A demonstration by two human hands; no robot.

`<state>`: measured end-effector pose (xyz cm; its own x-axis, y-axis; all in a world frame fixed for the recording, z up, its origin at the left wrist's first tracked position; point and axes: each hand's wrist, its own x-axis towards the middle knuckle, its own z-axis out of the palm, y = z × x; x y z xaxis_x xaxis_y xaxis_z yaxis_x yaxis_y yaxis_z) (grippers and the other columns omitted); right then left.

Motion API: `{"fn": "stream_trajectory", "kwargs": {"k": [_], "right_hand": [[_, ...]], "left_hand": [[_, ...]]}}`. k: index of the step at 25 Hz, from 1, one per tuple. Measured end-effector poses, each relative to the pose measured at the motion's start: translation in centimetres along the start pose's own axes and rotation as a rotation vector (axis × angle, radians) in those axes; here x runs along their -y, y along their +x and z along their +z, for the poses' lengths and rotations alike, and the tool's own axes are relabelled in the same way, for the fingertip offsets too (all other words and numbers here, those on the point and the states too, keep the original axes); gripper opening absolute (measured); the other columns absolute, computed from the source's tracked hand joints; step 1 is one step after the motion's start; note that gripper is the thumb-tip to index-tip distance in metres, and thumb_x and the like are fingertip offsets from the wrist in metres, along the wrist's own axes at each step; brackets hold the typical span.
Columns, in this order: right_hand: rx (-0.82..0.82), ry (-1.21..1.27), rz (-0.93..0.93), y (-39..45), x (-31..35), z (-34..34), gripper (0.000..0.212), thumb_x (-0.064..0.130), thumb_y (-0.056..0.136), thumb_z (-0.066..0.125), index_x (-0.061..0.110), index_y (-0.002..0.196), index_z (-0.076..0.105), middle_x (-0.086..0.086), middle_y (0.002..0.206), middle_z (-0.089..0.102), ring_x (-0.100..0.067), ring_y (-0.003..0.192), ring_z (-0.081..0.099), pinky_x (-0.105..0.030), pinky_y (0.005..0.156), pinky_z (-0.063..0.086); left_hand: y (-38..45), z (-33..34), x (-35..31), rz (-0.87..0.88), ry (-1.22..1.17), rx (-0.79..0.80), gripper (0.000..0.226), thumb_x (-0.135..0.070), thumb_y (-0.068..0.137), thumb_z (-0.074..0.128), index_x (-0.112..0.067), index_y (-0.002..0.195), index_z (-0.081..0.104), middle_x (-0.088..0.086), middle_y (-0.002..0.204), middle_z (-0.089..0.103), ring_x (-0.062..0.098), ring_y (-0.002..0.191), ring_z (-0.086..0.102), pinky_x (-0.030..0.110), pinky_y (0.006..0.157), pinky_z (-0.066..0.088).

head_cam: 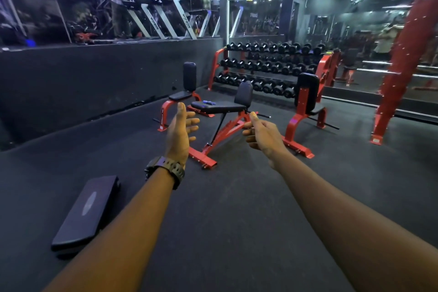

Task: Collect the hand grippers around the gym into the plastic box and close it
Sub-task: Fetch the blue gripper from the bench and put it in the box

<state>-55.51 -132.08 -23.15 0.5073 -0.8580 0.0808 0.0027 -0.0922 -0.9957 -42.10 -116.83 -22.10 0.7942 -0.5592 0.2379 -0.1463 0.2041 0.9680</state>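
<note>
Hand gripper beyond empty hands.

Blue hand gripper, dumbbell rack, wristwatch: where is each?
Blue hand gripper [209, 102]: head view, middle of its handles, on the bench seat.
Dumbbell rack [214, 66]: head view, left red upright.
Wristwatch [174, 168]: head view, strap.

matt rubber floor (glossy red bench frame)

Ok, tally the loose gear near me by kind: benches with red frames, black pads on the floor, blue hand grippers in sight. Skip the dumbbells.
Red-framed benches: 3, left, middle, right
Black pads on the floor: 1
Blue hand grippers: 1, lying on the middle bench's seat
Total: 5
</note>
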Motion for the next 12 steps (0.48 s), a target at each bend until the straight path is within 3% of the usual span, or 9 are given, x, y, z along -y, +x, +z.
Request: {"fn": "stream_trajectory", "kwargs": {"k": [4, 7, 12], "right_hand": [[0.013, -0.018, 0.019, 10.2, -0.4, 3.3, 0.046, 0.05, 0.098, 0.048, 0.009, 0.096, 0.068, -0.005, 0.081, 0.065, -0.012, 0.068, 0.058, -0.027, 0.064, 0.047], [0.015, -0.009, 0.016, 17.6, -0.2, 4.5, 0.051, 0.05, 0.098, 0.047, 0.004, 0.103, 0.068, -0.005, 0.082, 0.065, -0.012, 0.069, 0.058, -0.027, 0.064, 0.047], [0.022, 0.002, 0.019, 31.5, -2.2, 5.5, 0.047, 0.05, 0.099, 0.047, 0.008, 0.099, 0.068, -0.006, 0.083, 0.067, -0.013, 0.068, 0.058, -0.025, 0.061, 0.047]], "left_hand": [[10.6, 1.3, 2.9, -0.034, 0.007, -0.004, 0.067, -0.066, 0.095, 0.026, -0.015, 0.125, 0.059, 0.004, 0.116, 0.066, 0.024, 0.111, 0.062, 0.046, 0.095, 0.05], [18.0, 3.3, 4.4, -0.041, -0.004, 0.008, 0.064, -0.067, 0.094, 0.028, -0.018, 0.12, 0.06, 0.003, 0.114, 0.066, 0.023, 0.11, 0.063, 0.044, 0.093, 0.051], [29.8, 8.5, 8.9, -0.048, 0.012, 0.02, 0.063, -0.069, 0.091, 0.03, -0.02, 0.116, 0.061, 0.005, 0.116, 0.067, 0.023, 0.109, 0.064, 0.048, 0.097, 0.05]]}}
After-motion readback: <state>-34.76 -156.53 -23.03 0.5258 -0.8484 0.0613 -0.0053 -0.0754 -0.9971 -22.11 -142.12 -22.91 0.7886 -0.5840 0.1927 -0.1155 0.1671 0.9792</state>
